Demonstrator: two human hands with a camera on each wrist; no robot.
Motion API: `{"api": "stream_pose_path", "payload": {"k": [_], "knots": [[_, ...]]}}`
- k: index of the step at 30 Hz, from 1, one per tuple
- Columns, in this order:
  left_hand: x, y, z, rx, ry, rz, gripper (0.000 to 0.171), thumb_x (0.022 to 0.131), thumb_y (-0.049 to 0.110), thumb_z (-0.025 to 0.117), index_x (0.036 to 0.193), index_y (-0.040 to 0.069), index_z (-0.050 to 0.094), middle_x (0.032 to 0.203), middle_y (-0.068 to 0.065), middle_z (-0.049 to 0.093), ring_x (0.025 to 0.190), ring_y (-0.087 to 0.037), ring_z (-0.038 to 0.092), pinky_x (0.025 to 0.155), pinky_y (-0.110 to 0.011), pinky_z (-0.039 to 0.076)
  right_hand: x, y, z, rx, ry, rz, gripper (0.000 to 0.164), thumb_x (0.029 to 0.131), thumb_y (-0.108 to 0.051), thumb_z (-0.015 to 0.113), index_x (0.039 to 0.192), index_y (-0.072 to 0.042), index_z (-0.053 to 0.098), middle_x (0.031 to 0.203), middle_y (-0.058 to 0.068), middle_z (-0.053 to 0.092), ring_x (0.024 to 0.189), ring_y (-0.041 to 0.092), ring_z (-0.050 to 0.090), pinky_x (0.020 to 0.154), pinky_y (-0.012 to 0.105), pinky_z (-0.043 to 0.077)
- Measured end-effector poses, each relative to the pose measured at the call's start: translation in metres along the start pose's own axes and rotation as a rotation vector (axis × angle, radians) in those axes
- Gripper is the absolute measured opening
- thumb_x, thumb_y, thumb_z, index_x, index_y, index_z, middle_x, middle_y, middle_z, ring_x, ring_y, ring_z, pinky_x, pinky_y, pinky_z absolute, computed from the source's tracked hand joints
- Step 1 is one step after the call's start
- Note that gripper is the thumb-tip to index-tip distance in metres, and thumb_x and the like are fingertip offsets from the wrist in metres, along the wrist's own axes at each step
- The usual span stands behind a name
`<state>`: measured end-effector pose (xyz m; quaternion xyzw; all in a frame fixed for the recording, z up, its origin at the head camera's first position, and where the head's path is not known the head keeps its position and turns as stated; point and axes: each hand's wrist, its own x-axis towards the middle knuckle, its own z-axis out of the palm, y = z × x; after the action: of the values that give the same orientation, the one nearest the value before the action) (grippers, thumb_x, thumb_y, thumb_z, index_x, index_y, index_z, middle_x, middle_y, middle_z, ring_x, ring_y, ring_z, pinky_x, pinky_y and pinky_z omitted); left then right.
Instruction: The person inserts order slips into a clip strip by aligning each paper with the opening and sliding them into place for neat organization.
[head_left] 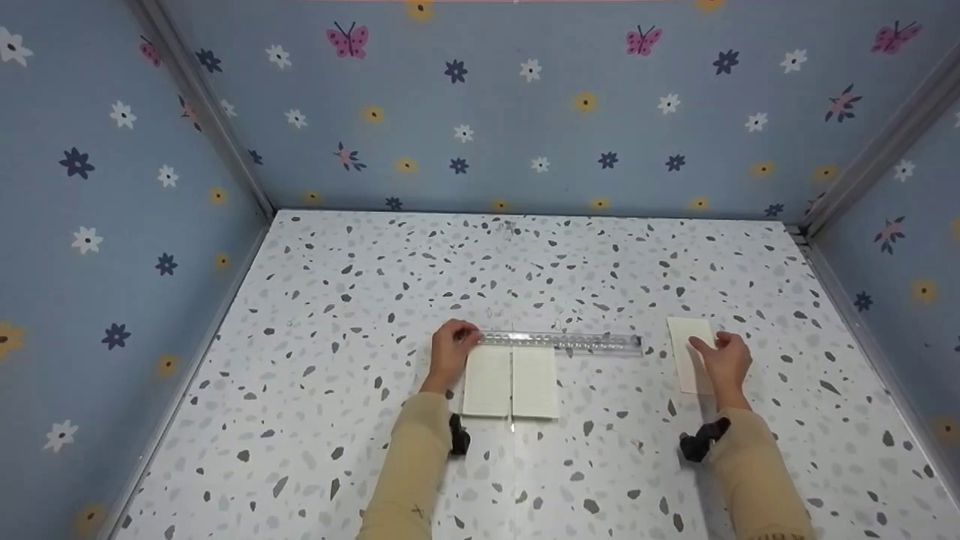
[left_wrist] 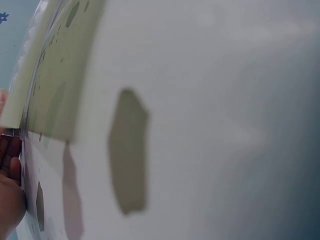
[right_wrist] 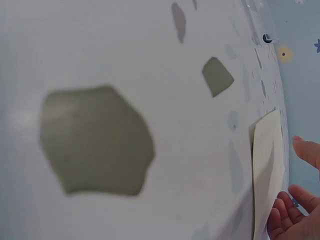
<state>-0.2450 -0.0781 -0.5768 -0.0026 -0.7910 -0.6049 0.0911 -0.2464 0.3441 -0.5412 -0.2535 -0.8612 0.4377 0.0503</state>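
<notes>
1. The left hand (head_left: 450, 352) pinches the left end of the clear ruler (head_left: 592, 343), probably to steady it; it lies along the far ends of two pale paper panels (head_left: 487, 382), roughly parallel to the tabletop's (head_left: 337, 300) far edge.
2. The right hand (head_left: 727, 367), thumb and fingers spread apart, is at a separate pale slip (head_left: 685, 360) nearer the right edge, perhaps to position it; contact is unclear.
3. Count: one ruler, two panels (joined or separate, I cannot tell), one slip.

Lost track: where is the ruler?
In the head view, the ruler lies right of centre, along the far edge of two cream papers, left end at the left hand.
</notes>
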Motion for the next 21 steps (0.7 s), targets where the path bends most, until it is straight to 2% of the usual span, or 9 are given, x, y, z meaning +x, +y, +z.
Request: {"api": "stream_pose_path", "payload": {"k": [8, 16, 21], "knots": [[-0.0005, 0.0005, 0.0001, 0.002, 0.006, 0.059, 0.011, 0.078, 0.002, 0.065, 0.086, -0.004, 0.061, 0.083, -0.011, 0.059, 0.078, -0.022, 0.053, 0.073, -0.032, 0.042, 0.0004, -0.0030, 0.0007, -0.016, -0.008, 0.035, 0.064, 0.081, -0.022, 0.063, 0.127, 0.012, 0.033, 0.125, 0.029, 0.039, 0.114, 0.037, 0.038, 0.094, 0.042, 0.033], [-0.0016, 0.0006, -0.0006, -0.005, -0.005, 0.016, 0.011, 0.079, 0.005, 0.064, 0.087, -0.001, 0.061, 0.083, -0.008, 0.058, 0.079, -0.020, 0.051, 0.074, -0.031, 0.041, -0.0020, -0.0016, 0.0033, -0.023, 0.011, 0.008, 0.064, 0.079, -0.022, 0.066, 0.124, 0.013, 0.035, 0.121, 0.029, 0.042, 0.111, 0.036, 0.041, 0.093, 0.042, 0.033], [-0.0005, 0.0009, -0.0002, -0.012, 0.005, 0.010, 0.009, 0.078, 0.004, 0.065, 0.086, -0.002, 0.062, 0.082, -0.008, 0.058, 0.078, -0.020, 0.051, 0.073, -0.031, 0.041, -0.0011, -0.0023, 0.0047, -0.033, 0.009, 0.040, 0.064, 0.079, -0.021, 0.066, 0.124, 0.012, 0.036, 0.120, 0.028, 0.042, 0.109, 0.036, 0.041, 0.092, 0.042, 0.033]]}}
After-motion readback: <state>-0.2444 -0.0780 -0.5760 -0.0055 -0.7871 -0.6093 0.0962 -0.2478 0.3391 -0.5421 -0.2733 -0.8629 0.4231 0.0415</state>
